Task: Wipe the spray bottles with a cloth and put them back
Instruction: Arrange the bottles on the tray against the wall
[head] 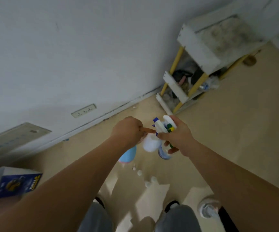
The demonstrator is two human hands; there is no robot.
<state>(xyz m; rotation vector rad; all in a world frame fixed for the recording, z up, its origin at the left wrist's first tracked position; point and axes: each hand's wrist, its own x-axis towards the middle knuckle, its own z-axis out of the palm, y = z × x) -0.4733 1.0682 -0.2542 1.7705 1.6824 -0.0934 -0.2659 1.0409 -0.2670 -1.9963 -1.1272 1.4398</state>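
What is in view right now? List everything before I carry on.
spray bottles: at least two, white heads with blue and green-yellow nozzles, bunched in the right hand
light blue bottle: one, hanging below the left hand
white object: one, between the hands; bottle or cloth, cannot tell
rack: one, white with yellow posts, against the wall, shelves cluttered
wall socket: one, pale, low on the wall
box: one, blue print, lower left
clear container: one, lower right
white blobs: several, on the beige floor
legs: two, grey trousers, bottom edge
hands: left hand holds the light blue bottle; right hand grips the spray bottles
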